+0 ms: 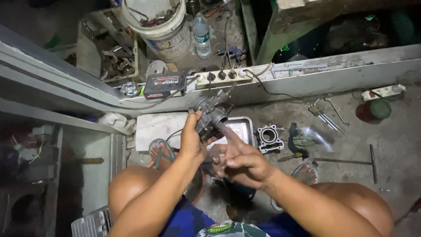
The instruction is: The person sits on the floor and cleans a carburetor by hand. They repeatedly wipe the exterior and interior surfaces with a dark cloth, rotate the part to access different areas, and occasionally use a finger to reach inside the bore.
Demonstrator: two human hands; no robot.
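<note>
Carburetor (210,115) raised over the floor (394,140) for close inspection. Left hand (191,139) clamped on its body. Right hand (239,159) open, forefinger touching it.

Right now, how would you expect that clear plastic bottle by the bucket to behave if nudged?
The clear plastic bottle stands upright, tall and narrow, so it would probably tip easily. Being round, it would likely roll. It is close to the white bucket, which might stop it.
</note>
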